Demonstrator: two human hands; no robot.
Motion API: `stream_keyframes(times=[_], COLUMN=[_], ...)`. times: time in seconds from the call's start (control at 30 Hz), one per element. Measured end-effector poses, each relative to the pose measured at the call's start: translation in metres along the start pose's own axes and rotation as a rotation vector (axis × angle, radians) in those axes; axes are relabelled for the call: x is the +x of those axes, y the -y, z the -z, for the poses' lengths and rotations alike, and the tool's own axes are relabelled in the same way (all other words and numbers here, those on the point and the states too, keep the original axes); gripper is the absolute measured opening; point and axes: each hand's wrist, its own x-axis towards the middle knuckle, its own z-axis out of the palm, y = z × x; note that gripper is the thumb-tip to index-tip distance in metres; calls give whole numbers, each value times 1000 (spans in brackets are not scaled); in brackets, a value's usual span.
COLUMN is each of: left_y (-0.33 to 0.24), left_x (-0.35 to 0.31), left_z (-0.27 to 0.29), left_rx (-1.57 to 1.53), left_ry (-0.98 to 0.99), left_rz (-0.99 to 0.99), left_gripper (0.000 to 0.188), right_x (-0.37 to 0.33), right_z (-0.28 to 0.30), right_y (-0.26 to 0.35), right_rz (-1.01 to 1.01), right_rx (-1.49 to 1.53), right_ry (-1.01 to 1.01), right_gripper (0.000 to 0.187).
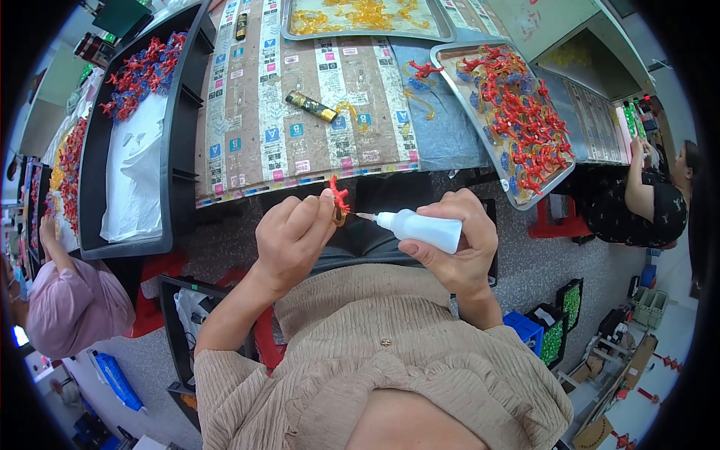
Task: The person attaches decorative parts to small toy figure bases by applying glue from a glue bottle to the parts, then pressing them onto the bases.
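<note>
Between the pinched fingers of my left hand (291,238) is a small red branched plastic piece (340,196), with a yellowish curved part showing below it. My right hand (466,244) is wrapped round a white squeeze bottle (426,229). The bottle lies nearly level, its thin nozzle pointing left at the lower end of the red piece. Whether the nozzle touches the piece is too small to tell. Both hands are in front of the table's near edge, above my lap.
Red, blue and yellow pieces fill a metal tray (459,99) at right. Another tray (367,34) holds yellow pieces at the back. Left stands a black bin (184,127) with red and blue pieces. A black-and-gold tube (311,106) lies on the table. People sit at both sides.
</note>
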Motion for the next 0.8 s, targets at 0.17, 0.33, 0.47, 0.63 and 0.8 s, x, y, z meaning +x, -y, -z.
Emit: stream_keyframes(times=[0.17,0.33,0.47,0.63,0.8], left_y=[0,-1,-2,-3,-11], left_x=[-2,-3,-4,-5,0], left_z=[-2,-3,-2,-2,-1], left_rx=[-12,-30,-35,-57,-274], left_ry=[-1,-4,7,14,-35], left_rz=[-1,15,33,59,298], left_gripper=[43,42,42,39,33], right_x=[0,0,-1,-1,-1], right_z=[-2,-4,-5,-5,-3], right_y=[-1,-3,-5,-2,1], right_rz=[1,12,12,20,36], right_rx=[-40,-60,-71,-91,-72], right_ry=[-6,1,14,24,-24], right_gripper=[38,38,38,37,36])
